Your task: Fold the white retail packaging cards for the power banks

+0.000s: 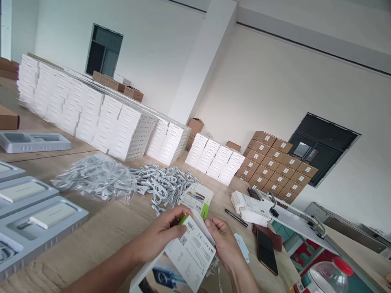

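My left hand (161,236) and my right hand (224,242) both grip a flat white retail box (191,254) with printed labels, barcodes and a green tab. The left fingers pinch its upper left edge near the green tab, and the right fingers hold its upper right edge. A second printed box face (161,276) with a dark product picture shows below it at the bottom edge. Just beyond the hands lies another white and green package (197,197) on the wooden table (104,236).
Piles of coiled white cables (165,185) and bagged cables (94,177) lie ahead. Grey trays (45,221) holding white power banks sit at left. Stacks of white boxes (91,114) and brown cartons (275,165) stand behind. A phone (266,250), pen (236,217) and red-capped bottle (328,276) are at right.
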The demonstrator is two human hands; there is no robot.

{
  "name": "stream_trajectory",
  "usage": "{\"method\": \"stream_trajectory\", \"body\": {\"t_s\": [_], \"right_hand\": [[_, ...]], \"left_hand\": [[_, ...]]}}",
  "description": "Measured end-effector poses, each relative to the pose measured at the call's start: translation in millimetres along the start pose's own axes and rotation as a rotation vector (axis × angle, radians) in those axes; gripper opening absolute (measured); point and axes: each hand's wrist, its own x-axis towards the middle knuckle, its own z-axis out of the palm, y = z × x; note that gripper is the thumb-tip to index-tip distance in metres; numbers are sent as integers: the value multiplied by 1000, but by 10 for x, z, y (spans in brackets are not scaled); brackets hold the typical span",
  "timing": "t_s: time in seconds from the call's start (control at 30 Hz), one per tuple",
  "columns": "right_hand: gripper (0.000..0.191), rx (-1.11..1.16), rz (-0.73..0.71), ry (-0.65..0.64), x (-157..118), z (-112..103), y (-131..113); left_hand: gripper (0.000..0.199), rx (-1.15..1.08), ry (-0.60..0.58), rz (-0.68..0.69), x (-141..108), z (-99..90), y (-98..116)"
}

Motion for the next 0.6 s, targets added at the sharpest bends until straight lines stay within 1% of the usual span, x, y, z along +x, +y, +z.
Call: {"method": "stream_trajectory", "body": {"t_s": [0.07,0.17,0.23,0.3,0.43,0.6], "right_hand": [[42,-81,-25,3,-2,-22,-7],[42,-158,-43,-8,-6,-31,-23],[41,-203,-72,-1,-10,-18,-30],[39,-237,-104,7,-16,0,-34],[34,-279,-157,4,-38,15,-39],[31,-280,-163,-26,-65,2,-43]], "left_hand": [[18,-34,-14,-6,-9,-1,-26],[29,-78,-25,-31,-23,11,-50],[37,-72,-24,-48,-26,20,-43],[41,-43,-23,-46,-25,27,-25],[41,0,-6,-17,-13,22,-15],[37,-37,42,-78,6,-8,-73]]}}
